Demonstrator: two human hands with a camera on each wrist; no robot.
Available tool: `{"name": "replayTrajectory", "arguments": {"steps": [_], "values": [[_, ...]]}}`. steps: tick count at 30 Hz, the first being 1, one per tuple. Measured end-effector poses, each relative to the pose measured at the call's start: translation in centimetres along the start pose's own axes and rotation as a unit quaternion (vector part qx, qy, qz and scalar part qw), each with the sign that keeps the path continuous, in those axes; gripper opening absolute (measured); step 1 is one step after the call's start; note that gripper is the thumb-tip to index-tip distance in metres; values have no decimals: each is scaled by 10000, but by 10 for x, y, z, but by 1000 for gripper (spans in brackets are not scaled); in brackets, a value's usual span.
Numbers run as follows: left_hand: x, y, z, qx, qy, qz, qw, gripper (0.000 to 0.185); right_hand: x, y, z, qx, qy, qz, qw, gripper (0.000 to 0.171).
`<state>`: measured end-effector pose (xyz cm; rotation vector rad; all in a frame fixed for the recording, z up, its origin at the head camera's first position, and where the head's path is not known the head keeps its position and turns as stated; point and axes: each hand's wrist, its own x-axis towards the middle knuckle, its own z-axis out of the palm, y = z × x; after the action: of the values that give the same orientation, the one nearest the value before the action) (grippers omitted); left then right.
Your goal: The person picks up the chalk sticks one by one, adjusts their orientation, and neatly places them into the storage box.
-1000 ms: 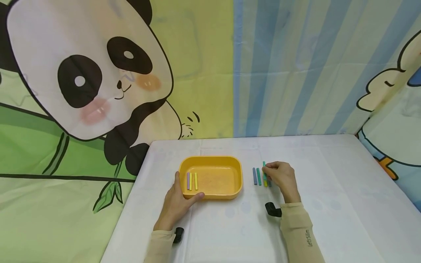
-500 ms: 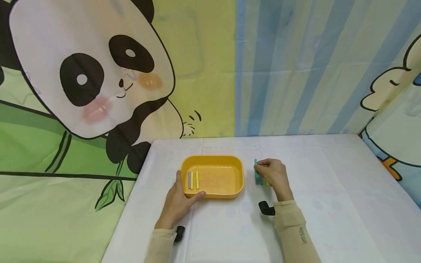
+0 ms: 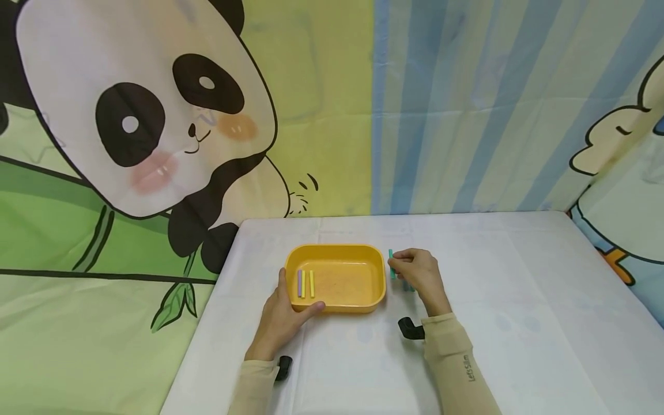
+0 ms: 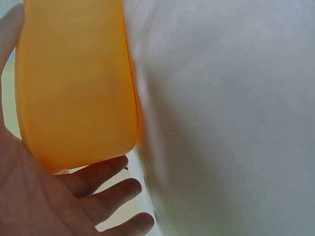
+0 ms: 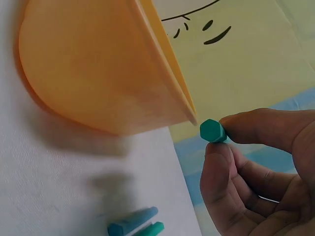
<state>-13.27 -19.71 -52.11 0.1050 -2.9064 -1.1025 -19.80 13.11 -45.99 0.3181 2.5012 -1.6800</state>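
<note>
One yellow tray (image 3: 336,252), three sticks (image 3: 305,283) inside

A table (image 3: 519,300) under a white cloth (image 3: 363,369) fills the foreground, its surface evenly and softly lit. Behind it hangs a big cartoon backdrop (image 3: 332,144): a panda (image 3: 140,109) with pink cheeks on green and yellow at the left, pale blue and cream stripes (image 3: 467,104) in the middle, a cartoon bird (image 3: 622,150) at the right edge.
</note>
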Motion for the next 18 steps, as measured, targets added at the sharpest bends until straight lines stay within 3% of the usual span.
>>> {"name": "replayTrajectory", "arguments": {"steps": [6,18], "values": [[0,0,-1,2,-8,52,10000,142,2,-2,9,31,-66,-16,10000,30],[-1,1,-1,-26,-4,93,10000,141,4,-14,19,-547,-101,-109,9984,26]]}}
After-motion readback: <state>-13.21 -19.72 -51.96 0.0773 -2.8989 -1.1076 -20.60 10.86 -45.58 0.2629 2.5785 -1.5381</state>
